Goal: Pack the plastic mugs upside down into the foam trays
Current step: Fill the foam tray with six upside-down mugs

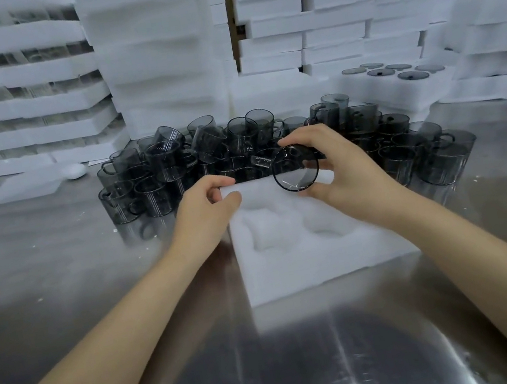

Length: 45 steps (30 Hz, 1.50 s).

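At the centre of the frame, a white foam tray (308,263) lies flat on the steel table (54,260). Its moulded pockets show bare foam only.

Your left hand (205,205) pinches the tray's far left corner, thumb on top and fingers curled under the edge. Your right hand (343,169) grips one smoky grey mug (296,172) between thumb and fingers, over the tray's far right pocket. A round end of the mug faces the camera — whether it is the base or the mouth cannot be told.

Just behind the tray, across the middle of the frame, a heap of loose mugs (173,165) sits on the table, some upright and some tipped.

In the upper right, a second tray (362,88) carries mugs seated in its pockets, with only their round dark ends (412,75) showing above the foam.

Along the top of the frame stand stacks of foam trays (153,57). In the upper left stacks (10,109), dark glassy shapes show between the layers.
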Each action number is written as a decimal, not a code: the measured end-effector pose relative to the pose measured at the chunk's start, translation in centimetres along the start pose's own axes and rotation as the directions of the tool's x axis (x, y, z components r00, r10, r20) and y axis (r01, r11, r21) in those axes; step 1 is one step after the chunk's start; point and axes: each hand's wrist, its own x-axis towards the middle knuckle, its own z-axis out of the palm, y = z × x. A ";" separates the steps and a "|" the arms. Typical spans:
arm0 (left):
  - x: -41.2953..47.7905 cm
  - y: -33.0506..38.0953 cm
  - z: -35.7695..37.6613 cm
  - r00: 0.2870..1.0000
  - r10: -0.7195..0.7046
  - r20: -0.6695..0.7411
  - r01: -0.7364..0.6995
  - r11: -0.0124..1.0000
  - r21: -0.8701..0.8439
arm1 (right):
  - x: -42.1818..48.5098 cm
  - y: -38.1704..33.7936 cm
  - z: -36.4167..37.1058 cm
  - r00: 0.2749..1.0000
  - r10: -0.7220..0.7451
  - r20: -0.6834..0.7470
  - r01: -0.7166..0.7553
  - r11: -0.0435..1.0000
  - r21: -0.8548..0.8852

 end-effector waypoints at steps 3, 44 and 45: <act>0.0 -0.1 0.0 1.000 0.014 0.000 -0.014 1.000 0.004 | 0.0 0.1 0.0 0.999 0.034 0.008 -0.034 0.999 -0.007; 0.1 -0.3 -0.1 0.999 0.049 0.021 -0.050 0.997 0.052 | 0.1 0.0 -0.1 0.982 0.111 -0.156 -0.106 0.994 0.036; 0.1 -0.3 -0.2 0.998 0.051 0.021 -0.052 0.997 0.053 | 0.1 0.0 -0.1 0.989 0.070 -0.133 -0.070 0.998 0.001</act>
